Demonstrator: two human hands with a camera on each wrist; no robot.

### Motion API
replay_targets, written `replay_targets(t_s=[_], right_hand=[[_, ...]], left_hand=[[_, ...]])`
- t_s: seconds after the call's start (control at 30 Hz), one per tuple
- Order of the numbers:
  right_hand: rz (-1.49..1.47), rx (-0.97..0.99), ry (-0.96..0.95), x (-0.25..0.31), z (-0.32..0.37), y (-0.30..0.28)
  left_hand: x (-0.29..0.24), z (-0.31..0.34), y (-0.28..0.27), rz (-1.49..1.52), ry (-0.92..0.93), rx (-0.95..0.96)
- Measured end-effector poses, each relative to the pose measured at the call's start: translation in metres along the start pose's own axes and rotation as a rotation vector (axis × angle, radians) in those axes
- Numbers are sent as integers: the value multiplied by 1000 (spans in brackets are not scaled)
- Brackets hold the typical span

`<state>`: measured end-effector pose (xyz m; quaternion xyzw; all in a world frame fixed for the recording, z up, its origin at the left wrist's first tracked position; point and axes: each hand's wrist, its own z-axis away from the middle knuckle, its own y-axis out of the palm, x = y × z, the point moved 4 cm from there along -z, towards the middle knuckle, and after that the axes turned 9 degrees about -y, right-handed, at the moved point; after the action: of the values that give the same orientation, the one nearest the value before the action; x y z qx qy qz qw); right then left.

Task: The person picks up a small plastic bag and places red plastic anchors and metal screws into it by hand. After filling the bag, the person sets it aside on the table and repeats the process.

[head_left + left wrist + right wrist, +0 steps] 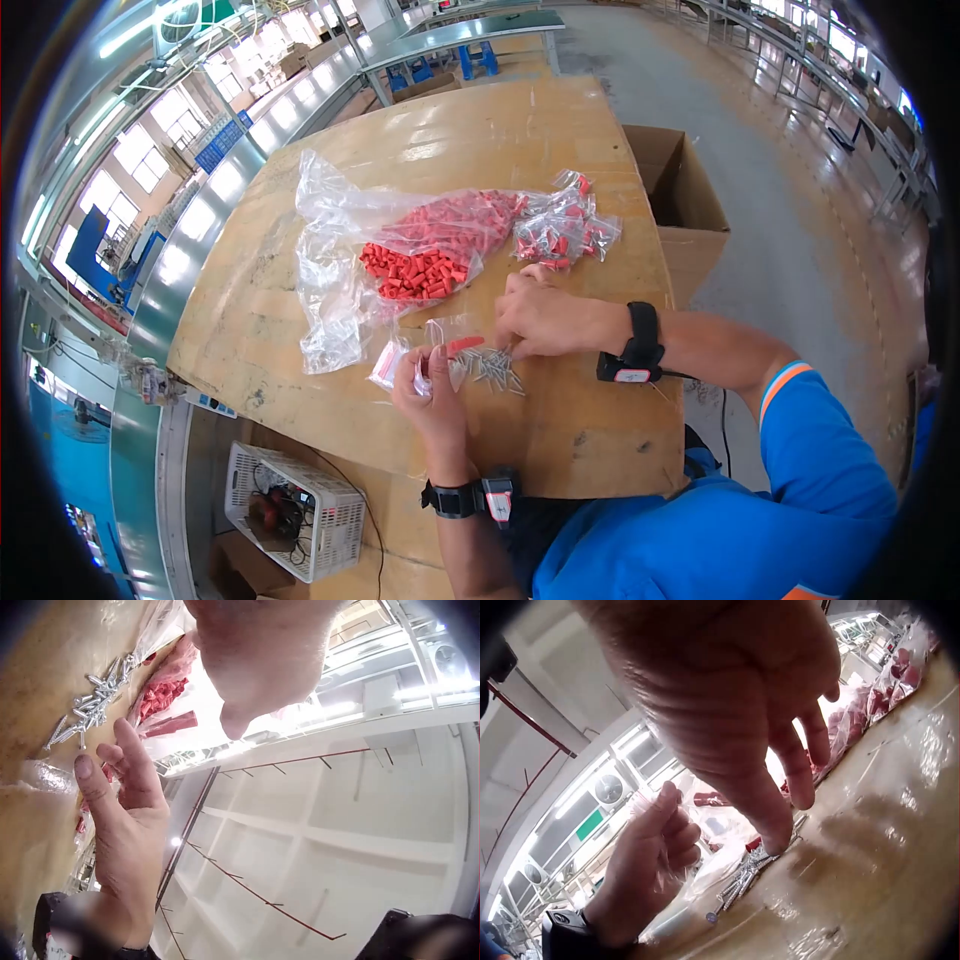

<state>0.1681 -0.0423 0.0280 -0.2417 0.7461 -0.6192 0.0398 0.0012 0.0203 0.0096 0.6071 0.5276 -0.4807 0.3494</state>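
Note:
My left hand (430,395) grips a small clear plastic bag (456,372) with a red strip at its top, over the near part of the table. To its right lies a loose pile of silver screws (497,372). My right hand (545,315) is at the far edge of that pile, thumb and fingers spread and pointing down at the screws (742,881) in the right wrist view. Beyond the hands, a large clear bag (330,225) spills short red plastic tubes (415,272). In the left wrist view, the palm hides most of the small bag.
Several filled small bags (565,230) with red pieces lie behind my right hand. More small clear bags (388,362) are beside my left hand. A cardboard box (690,190) stands off the table's right edge, a white crate (335,530) below at left.

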Motion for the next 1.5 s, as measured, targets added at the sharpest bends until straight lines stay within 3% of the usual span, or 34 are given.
replay_targets(t_s=[0.23, 0.43, 0.53, 0.63, 0.73, 0.93, 1.03, 1.13, 1.5], right_hand=[[367, -153, -204, 12, -2, 6], [384, -65, -244, 17, -2, 4], [229, 48, -138, 3, -8, 11], [-214, 1, 88, -11, -2, 2], [-600, -191, 214, -21, 7, -7], [-898, -236, 274, -17, 8, -20], [-836, -292, 201, -18, 1, -22], [-612, -416, -67, -5, -12, -40], [-334, -348, -182, 2, -19, -41]], left_hand=[[2, 0, 0, 63, -29, -8], [1, 1, 0, 57, -53, -3], [1, 1, 0, 42, -40, 2], [2, 1, -1, 72, -53, 14], [-1, 2, 2, 48, -42, 30], [-14, 5, 11, -215, 145, 154], [-20, 6, 16, -234, 231, 212], [-20, 6, 17, -264, 201, 266], [-18, 6, 16, -266, 227, 235]])
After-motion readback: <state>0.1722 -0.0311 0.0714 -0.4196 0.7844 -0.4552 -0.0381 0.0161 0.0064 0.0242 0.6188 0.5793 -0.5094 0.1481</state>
